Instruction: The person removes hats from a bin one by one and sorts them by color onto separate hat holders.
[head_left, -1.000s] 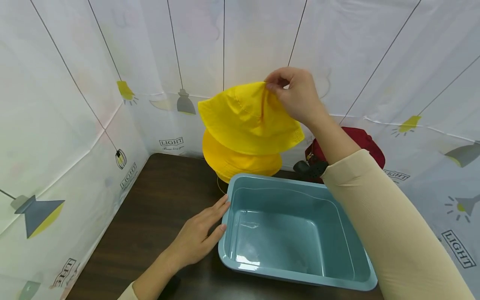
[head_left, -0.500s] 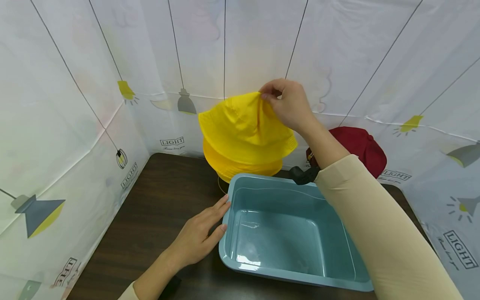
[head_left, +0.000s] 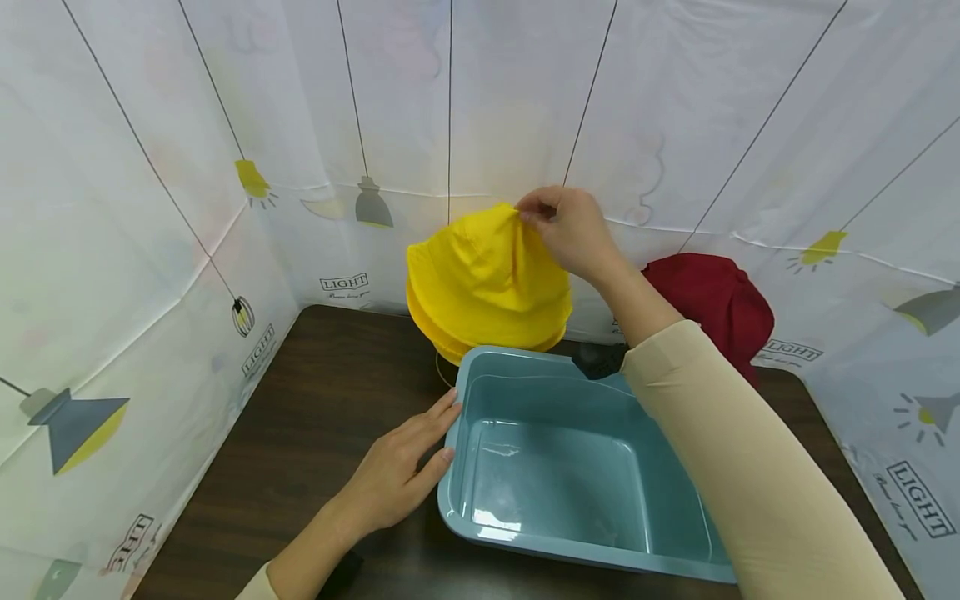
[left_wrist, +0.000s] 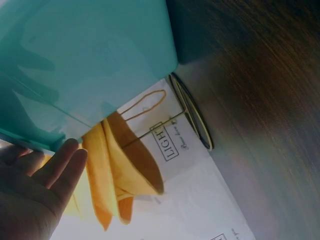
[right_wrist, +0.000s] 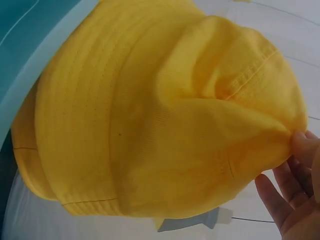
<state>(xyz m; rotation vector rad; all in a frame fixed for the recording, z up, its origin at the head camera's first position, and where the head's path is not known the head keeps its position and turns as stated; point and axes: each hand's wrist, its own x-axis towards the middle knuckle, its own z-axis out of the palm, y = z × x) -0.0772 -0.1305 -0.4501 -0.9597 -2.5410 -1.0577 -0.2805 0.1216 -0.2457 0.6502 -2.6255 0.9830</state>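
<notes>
My right hand (head_left: 573,237) pinches the crown top of a yellow bucket hat (head_left: 480,283) at the back of the table. This hat sits over a second yellow hat (right_wrist: 27,165), whose brim shows just below the upper one. Both are on a thin wire stand with a round base (left_wrist: 192,112), mostly hidden in the head view. My left hand (head_left: 393,471) rests with straight fingers on the left rim of a blue-grey plastic basin (head_left: 585,556). The basin holds nothing in the part I see.
A dark red cap (head_left: 712,300) stands at the back right, partly behind my right forearm. A black object (head_left: 600,362) overlaps the basin's back rim near my sleeve. A white curtain (head_left: 510,100) printed with lamps encloses the dark wooden table (head_left: 315,400) behind and beside.
My right hand has come down and slightly left, lowering the upper yellow hat over the lower one. More of the red cap shows. The left hand and basin have stayed put.
</notes>
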